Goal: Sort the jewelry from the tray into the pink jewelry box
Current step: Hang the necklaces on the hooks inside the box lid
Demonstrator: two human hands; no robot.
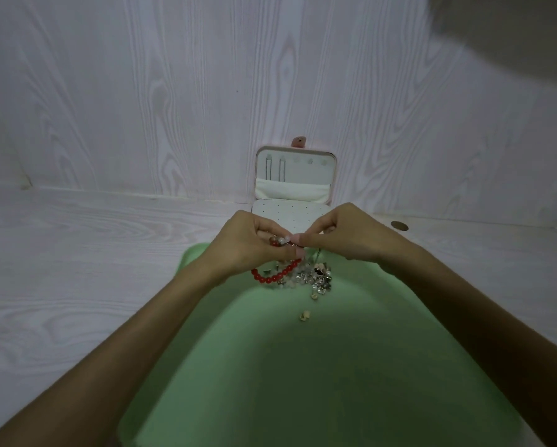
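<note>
Dim, flat light with a cool cast; the green tray (pixel 351 366) darkens toward the near edge. Wide-angle bending curves the wall (pixel 141 91) boards. A blurred dark shape fills the upper right corner.

Tray (pixel 351 366): pale mint green, plain. Box (pixel 294 175): pink shell + tab, cream-white lining; insert white w/ grid of small dark dots. Bracelet (pixel 275 275): red beads. Jewelry pile (pixel 314 277): silver, mixed w/ pale bits. Table (pixel 77 269) & wall: white, wood-grain pattern.

White woodgrain table (pixel 77 269), green tray (pixel 303 382), open jewelry box (pixel 294 175)
</note>
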